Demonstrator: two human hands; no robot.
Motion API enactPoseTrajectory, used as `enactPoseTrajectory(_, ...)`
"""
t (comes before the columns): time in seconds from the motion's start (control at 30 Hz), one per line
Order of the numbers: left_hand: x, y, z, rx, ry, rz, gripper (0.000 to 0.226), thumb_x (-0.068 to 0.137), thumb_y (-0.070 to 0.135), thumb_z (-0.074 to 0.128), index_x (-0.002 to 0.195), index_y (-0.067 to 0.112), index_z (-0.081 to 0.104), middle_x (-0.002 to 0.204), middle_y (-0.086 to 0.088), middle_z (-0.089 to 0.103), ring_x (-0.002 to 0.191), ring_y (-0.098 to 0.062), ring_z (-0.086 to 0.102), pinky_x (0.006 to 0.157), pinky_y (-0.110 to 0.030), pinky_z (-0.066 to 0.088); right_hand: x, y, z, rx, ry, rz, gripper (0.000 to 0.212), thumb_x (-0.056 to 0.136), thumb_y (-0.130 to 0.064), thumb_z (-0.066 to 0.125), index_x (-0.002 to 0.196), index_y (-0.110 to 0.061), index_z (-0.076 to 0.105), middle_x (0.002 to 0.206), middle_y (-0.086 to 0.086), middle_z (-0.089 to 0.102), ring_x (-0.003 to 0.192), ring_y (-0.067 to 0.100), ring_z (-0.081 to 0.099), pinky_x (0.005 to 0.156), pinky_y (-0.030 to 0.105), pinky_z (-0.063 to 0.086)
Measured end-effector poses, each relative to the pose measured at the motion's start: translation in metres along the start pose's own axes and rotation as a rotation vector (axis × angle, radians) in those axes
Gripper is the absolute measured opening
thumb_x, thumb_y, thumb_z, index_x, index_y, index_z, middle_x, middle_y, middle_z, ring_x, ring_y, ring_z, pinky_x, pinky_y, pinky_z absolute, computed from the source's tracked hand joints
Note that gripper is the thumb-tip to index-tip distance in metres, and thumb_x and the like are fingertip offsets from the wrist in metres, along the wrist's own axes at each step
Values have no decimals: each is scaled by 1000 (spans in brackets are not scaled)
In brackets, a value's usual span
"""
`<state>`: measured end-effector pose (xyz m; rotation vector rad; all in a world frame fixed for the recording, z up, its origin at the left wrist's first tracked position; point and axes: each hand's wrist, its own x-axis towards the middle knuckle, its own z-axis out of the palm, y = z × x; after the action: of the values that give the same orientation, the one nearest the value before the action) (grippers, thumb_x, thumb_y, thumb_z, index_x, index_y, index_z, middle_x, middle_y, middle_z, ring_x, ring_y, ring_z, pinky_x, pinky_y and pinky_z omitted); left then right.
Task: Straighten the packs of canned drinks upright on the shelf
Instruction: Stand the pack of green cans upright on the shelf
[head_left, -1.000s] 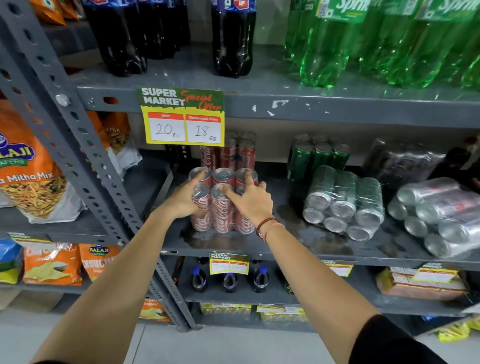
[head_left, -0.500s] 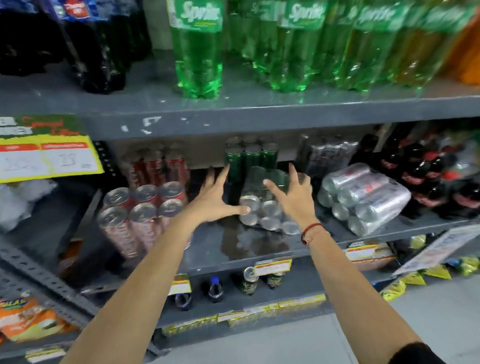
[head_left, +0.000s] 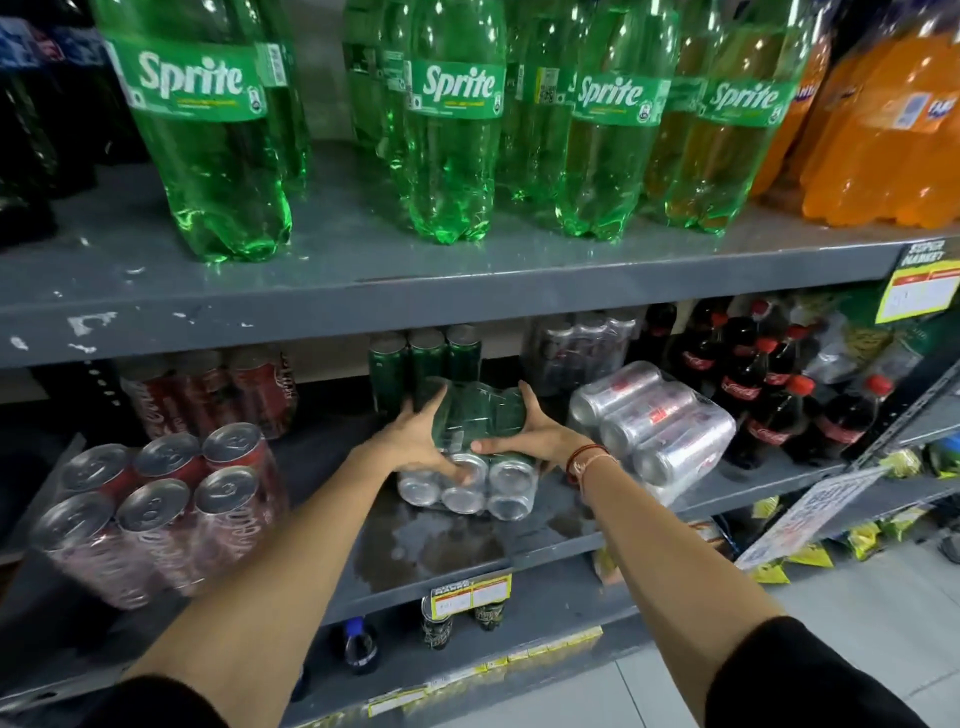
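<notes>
Head view, frame centre: left hand (head_left: 415, 441) and right hand (head_left: 535, 439) clasp opposite sides of the green can pack (head_left: 475, 421) lying on the shelf (head_left: 467, 551), can ends toward the camera, long axis running back

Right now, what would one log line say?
hands: left, right gripping green can pack | pack: on its side | silver pack: also lying

Both arms outstretched — left hand (head_left: 415, 441), right hand (head_left: 535, 439) clasping (fingers spread).
</notes>
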<state>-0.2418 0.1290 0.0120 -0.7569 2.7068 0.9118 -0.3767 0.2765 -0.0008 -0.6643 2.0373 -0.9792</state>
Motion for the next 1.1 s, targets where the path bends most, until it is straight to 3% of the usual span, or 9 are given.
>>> enactPoseTrajectory(0.23, -24, -7, 22, 102, 257, 14, 131, 50, 60, 80, 146, 37, -6, 158, -12, -8, 134, -42, 32, 105, -43, 37, -18, 6, 9, -22, 97, -187, 141, 44, -46, 91, 149, -34, -2, 142, -1, 47, 133, 16, 43, 115, 36, 30)
enactPoseTrajectory(0.37, -50, -17, 51, 114, 473, 85, 131, 52, 65, 75, 147, 30, -8, 157, -13, -13, 136, -41, 29, 96, -48, 44, -46, 11, 22, -183, 206, -369, 130, 49, -55, 86, 146, -46, -1, 159, 1, 16, 146, 19, 17, 118, 43, 22)
enactPoseTrajectory(0.5, -72, -35, 92, 130, 671, 249, 126, 57, 53, 77, 148, 22, -4, 154, -18, -17, 134, -47, 32, 75, -49, 57, -79, 32, 42, -324, 302, -505, 131, 54, -53, 85, 141, -52, -13, 161, -2, 0, 142, 18, 25, 111, 42, 32)
enactPoseTrajectory(0.57, -77, -45, 103, 133, 675, 312, 127, 59, 55, 75, 147, 23, -10, 152, -17, -26, 134, -47, 29, 73, -46, 58, -87, 48, 55, -374, 393, -559, 126, 58, -54, 82, 137, -56, -18, 159, -7, -14, 139, 21, 32, 99, 37, 43)
enactPoseTrajectory(0.73, -84, -61, 118, 73, 669, 447, 123, 65, 66, 67, 146, 23, -16, 149, -25, -30, 145, -30, -9, 104, -37, 32, -72, 85, 83, -359, 580, -793, 118, 68, -44, 80, 142, -53, -11, 153, -19, -29, 132, 23, 43, 73, 32, 56)
enactPoseTrajectory(0.83, -87, -64, 122, 76, 659, 460, 115, 72, 66, 59, 146, 22, -17, 147, -28, -30, 143, -25, -16, 108, -33, 27, -62, 94, 87, -374, 583, -802, 114, 73, -32, 79, 144, -49, -8, 155, -13, -28, 96, 30, 67, 61, 30, 54)
enactPoseTrajectory(0.9, -88, -65, 121, 66, 640, 446, 111, 74, 67, 54, 145, 23, -20, 147, -27, -32, 143, -30, -9, 108, -33, 30, -59, 95, 85, -383, 561, -810, 112, 77, -28, 77, 144, -50, -10, 154, -14, -30, 80, 31, 67, 61, 27, 53)
enactPoseTrajectory(1.0, -89, -64, 115, 60, 624, 427, 105, 76, 67, 50, 146, 26, -16, 150, -24, -28, 138, -37, 27, 92, -35, 52, -58, 93, 80, -416, 553, -803, 107, 79, -33, 74, 144, -50, -10, 154, -13, -30, 77, 29, 66, 60, 19, 46)
enactPoseTrajectory(1.1, -94, -60, 109, -23, 686, 419, 91, 81, 64, 46, 148, 29, -5, 155, -12, -20, 141, -25, 23, 90, -31, 50, -66, 90, 70, -416, 549, -832, 92, 81, -51, 64, 147, -46, -1, 160, -1, -15, 76, 23, 64, 60, 24, 54)
